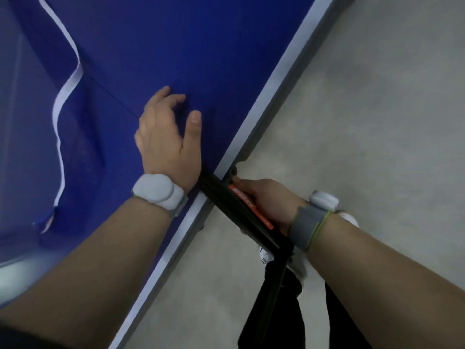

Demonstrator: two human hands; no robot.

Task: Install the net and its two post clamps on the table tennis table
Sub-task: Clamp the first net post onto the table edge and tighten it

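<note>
The blue table tennis table (pixel 214 46) runs diagonally, its white edge stripe at the right. A black post clamp with a red label (pixel 241 210) sits at the table's edge, reaching from under my left wrist out past the edge. My right hand (pixel 264 200) is closed around the clamp from the floor side. My left hand (pixel 168 132) rests flat on the table top just inside the edge, fingers spread, holding nothing. The net (pixel 83 137) lies slack on the table at the left, its white top band (pixel 66 89) winding across the surface.
Grey floor (pixel 364 96) fills the right side. The table's grey frame rail (pixel 284 96) runs under the edge. My dark trousers and white shoes (pixel 266 255) show below the clamp. Both wrists wear white bands.
</note>
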